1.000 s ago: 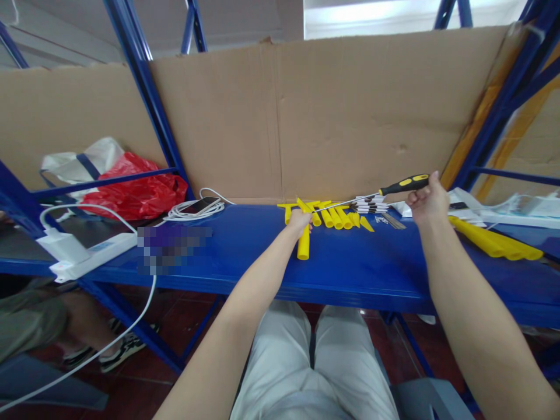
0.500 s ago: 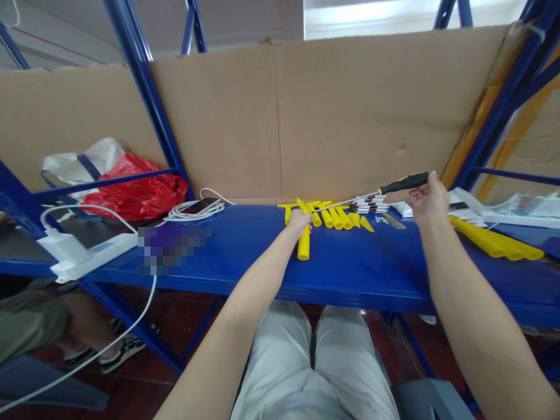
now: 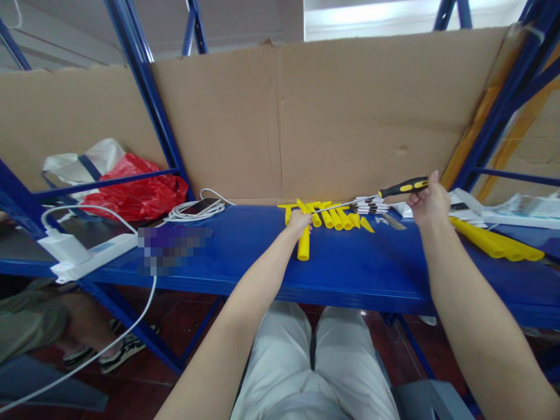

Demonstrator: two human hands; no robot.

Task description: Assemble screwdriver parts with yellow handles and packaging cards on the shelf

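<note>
My left hand (image 3: 300,220) is closed around a yellow T-shaped piece (image 3: 303,247), whose round tube end points toward me over the blue shelf (image 3: 254,242). My right hand (image 3: 431,201) grips the black and yellow handle end of a screwdriver (image 3: 403,186). Its long shaft slopes down to the left, with the tip at the yellow piece beside my left fingers. Behind and right of that hand, several similar yellow pieces (image 3: 337,219) lie in a row. White packets with dark marks (image 3: 370,205) and thin metal parts (image 3: 394,221) rest beyond them.
A cardboard panel (image 3: 341,116) stands along the back. To the left are a red bag (image 3: 135,189), a coiled white cable (image 3: 192,212) and a power strip (image 3: 98,256). Several yellow tubes (image 3: 494,240) lie at the right. A person's legs (image 3: 74,315) show at lower left.
The screwdriver handle has turned about its axis, showing more yellow now, and the fingers of my right hand have shifted slightly. My left hand holds the yellow piece in the same place.
</note>
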